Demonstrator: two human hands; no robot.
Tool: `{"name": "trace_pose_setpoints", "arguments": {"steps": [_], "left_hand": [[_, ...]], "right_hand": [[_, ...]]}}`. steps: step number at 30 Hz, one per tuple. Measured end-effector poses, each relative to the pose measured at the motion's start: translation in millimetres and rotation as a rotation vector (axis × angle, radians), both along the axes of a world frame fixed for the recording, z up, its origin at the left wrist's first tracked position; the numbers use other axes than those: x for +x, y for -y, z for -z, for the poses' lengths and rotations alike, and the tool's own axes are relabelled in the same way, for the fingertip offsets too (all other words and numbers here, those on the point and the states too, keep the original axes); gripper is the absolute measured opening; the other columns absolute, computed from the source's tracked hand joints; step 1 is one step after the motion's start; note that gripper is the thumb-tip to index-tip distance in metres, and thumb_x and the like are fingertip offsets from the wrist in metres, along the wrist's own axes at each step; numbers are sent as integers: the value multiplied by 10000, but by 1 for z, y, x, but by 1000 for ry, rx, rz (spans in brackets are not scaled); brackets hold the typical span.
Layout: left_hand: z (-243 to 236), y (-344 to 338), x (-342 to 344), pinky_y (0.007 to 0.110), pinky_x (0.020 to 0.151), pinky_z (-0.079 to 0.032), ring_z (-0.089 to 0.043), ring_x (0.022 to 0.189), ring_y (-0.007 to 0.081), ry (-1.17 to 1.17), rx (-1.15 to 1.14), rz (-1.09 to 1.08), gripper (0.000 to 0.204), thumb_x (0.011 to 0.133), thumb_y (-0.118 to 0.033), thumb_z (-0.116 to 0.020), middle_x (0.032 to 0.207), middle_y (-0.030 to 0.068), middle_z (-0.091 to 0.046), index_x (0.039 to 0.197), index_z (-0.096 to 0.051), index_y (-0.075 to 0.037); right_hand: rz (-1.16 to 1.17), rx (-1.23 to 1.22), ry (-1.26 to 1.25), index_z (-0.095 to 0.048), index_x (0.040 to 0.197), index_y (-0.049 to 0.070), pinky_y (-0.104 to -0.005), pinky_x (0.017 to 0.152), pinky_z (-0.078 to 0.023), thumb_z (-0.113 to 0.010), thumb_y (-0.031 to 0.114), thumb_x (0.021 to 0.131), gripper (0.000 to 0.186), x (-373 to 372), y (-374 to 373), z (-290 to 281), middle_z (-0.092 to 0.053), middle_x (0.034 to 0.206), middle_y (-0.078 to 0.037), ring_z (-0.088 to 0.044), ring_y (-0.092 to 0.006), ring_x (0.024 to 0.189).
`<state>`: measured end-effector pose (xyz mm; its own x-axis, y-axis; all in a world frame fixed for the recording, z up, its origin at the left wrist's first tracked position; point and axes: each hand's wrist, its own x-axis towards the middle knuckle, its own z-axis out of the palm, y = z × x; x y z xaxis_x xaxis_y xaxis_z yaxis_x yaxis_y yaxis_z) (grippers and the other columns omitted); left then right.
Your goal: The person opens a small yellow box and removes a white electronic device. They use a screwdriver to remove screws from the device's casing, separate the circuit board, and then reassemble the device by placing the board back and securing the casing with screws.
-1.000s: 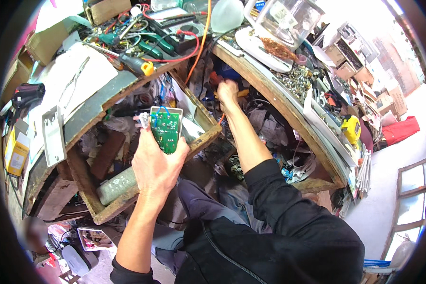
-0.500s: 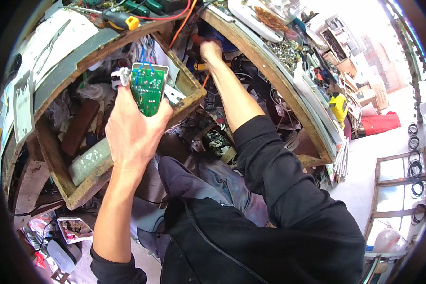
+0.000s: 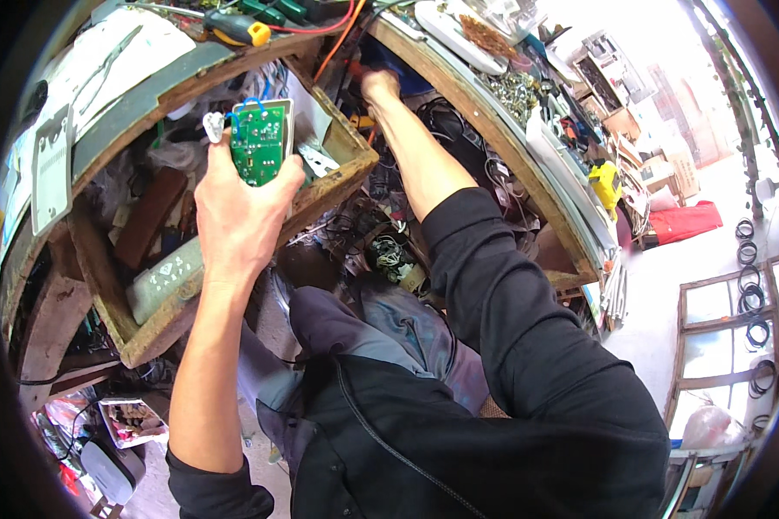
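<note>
My left hand (image 3: 247, 199) is closed round a green circuit board (image 3: 260, 143) in a pale casing, with blue wires at its top and a small white part (image 3: 215, 125) by its upper left corner. It is over an open wooden drawer (image 3: 333, 177) holding papers, bags and a grey-green block (image 3: 164, 281). My right hand (image 3: 379, 86) reaches into the shadowed gap under the bench, fingers curled beside a red item (image 3: 357, 71) and a blue one (image 3: 407, 73). Its fingertips and whatever they hold are too hidden to make out.
The cluttered bench (image 3: 493, 121) carries metal parts, a yellow-handled tool (image 3: 238, 30) and a yellow tape measure (image 3: 605, 186). An orange cable (image 3: 337, 48) hangs into the gap beside the drawer. Tangled wires lie below; a framed window (image 3: 710, 355) is at the right.
The bench, drawer and both hands sit higher in the picture than a second ago, as the view has shifted. The board stays in my left hand; my right hand stays in the gap.
</note>
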<state>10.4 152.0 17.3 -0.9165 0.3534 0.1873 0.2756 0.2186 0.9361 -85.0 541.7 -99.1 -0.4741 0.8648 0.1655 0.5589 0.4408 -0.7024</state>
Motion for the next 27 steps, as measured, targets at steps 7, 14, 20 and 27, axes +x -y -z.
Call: {"name": "trace_pose_setpoints", "arguments": {"steps": [7,14,20,27], "left_hand": [[-15,-10,2,425,859,-581,-769,913,317,49,42,116,579,835,-345,-799,1002,204,-769,1277,-620,-16],[3,7,-4,398,888,-579,-747,936,282,-35,65,31,654,808,-284,-881,1047,172,-753,1315,-580,-4],[0,12,0,402,912,-573,-741,981,283,-81,128,8,653,803,-283,-888,1091,171,-745,1308,-579,-5],[-10,32,4,360,901,-566,-712,978,214,-116,195,78,707,797,-284,-903,1122,142,-731,1356,-575,-2]], "right_hand": [[-9,-33,114,-794,1040,-15,-449,875,-575,-601,370,970,436,-8,-82,43,-770,1152,-238,-752,-336,1080],[-145,23,74,-752,1168,-39,-489,1014,-509,-519,487,1031,591,36,0,-38,-717,1238,-305,-671,-431,1227],[-270,188,-434,-721,1222,-31,-411,978,-535,-681,332,1023,416,104,112,-92,-740,1196,-233,-714,-333,1110],[-1022,-414,-812,-632,1379,16,-266,930,-528,-689,210,1061,377,127,260,-127,-715,1146,-32,-644,-100,1045]]}}
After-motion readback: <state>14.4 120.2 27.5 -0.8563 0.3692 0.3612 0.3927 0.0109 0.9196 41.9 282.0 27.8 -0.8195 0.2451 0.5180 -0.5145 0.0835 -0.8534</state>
